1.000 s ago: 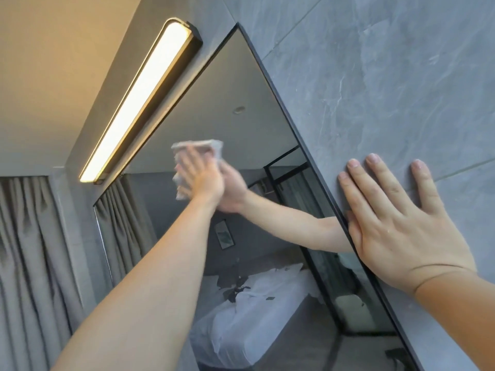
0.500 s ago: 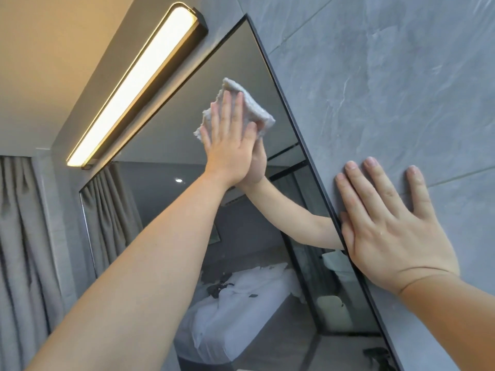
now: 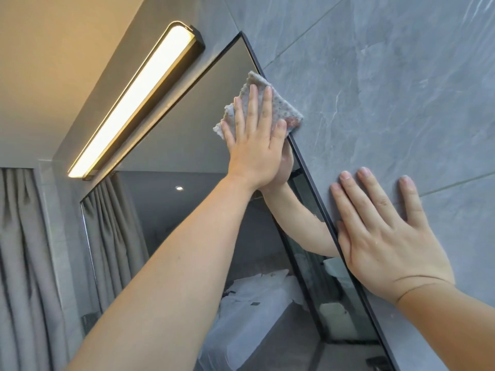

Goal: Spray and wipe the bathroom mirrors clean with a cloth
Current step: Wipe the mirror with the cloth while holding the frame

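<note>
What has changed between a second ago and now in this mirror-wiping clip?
The left hand slid the cloth up and rightwards across the mirror, from mid-glass to the right edge near the top corner, where the cloth now overlaps the frame and the wall. Its fingers now lie flat on the cloth. The right hand stayed flat on the wall beside the mirror.

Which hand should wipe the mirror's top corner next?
Left. The left hand presses the grey cloth on the black-framed mirror below that corner; the right hand rests empty on the grey stone wall.
</note>
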### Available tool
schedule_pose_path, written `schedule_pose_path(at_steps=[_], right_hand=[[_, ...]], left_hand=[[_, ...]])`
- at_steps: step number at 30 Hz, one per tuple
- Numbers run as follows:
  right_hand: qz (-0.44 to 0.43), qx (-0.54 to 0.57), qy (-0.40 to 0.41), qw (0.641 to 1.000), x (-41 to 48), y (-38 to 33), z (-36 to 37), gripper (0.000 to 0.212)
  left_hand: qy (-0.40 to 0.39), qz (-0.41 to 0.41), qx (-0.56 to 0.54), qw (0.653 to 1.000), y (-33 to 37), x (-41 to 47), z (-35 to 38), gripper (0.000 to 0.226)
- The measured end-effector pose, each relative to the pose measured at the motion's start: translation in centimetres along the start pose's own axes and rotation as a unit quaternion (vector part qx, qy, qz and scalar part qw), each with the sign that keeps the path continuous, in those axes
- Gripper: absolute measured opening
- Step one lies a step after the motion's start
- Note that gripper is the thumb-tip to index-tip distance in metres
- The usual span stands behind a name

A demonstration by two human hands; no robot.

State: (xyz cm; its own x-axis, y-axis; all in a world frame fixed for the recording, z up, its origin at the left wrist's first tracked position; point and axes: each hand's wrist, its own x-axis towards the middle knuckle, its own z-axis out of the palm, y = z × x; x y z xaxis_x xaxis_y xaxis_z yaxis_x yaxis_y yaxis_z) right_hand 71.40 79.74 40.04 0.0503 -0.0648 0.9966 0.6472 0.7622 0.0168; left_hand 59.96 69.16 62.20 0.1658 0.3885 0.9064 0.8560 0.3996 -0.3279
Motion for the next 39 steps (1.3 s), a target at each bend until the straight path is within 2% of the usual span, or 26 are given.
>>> schedule_pose_path(at_steps=[4,12,13,15,18,21,23,27,29,31,35,39], right_hand=[[-0.003,0.005,0.005,1.000,0.0,-0.1,0.1,0.059],[-0.001,0.008,0.007,1.000,0.0,-0.1,0.1,0.059],[-0.001,0.010,0.007,1.000,0.0,-0.1,0.1,0.059],[0.000,0.007,0.006,1.000,0.0,0.0,0.1,0.059],[0.001,0.005,0.009,1.000,-0.1,-0.1,0.2,0.060],[0.000,0.004,0.007,1.000,0.0,0.0,0.4,0.060],[-0.001,0.003,0.006,1.000,-0.1,0.0,0.3,0.060],[0.002,0.007,0.002,1.000,-0.1,-0.1,0.2,0.060],[-0.001,0.007,-0.002,1.000,0.0,-0.1,0.1,0.060],[-0.004,0.005,-0.004,1.000,0.0,0.0,0.0,0.059],[-0.002,0.010,-0.002,1.000,0.0,-0.1,0.0,0.059],[0.003,0.017,0.001,1.000,0.0,-0.1,0.0,0.060]], left_hand=[[0.010,0.030,0.016,0.999,-2.0,0.0,-0.2,0.059],[0.004,0.023,0.018,1.000,-2.5,-0.3,-0.3,0.059],[0.007,-0.013,0.017,1.000,-3.4,-0.3,-0.5,0.059],[0.014,-0.144,-0.001,0.989,-6.5,-0.9,-0.7,0.059],[0.010,-0.326,-0.020,0.945,-10.9,-2.8,-0.8,0.060],[0.006,-0.408,-0.038,0.912,-10.4,-2.6,-0.8,0.059],[0.012,-0.376,-0.031,0.926,-8.5,-1.7,-0.7,0.059],[0.013,-0.148,0.007,0.989,-2.8,-1.8,0.2,0.060],[0.001,-0.034,0.009,0.999,-0.1,-2.3,0.6,0.060],[-0.010,0.024,-0.003,1.000,0.5,-2.7,0.4,0.058],[0.007,0.029,0.013,0.999,-1.7,-3.0,0.5,0.057],[0.023,-0.152,-0.022,0.988,-5.4,-3.2,0.1,0.057]])
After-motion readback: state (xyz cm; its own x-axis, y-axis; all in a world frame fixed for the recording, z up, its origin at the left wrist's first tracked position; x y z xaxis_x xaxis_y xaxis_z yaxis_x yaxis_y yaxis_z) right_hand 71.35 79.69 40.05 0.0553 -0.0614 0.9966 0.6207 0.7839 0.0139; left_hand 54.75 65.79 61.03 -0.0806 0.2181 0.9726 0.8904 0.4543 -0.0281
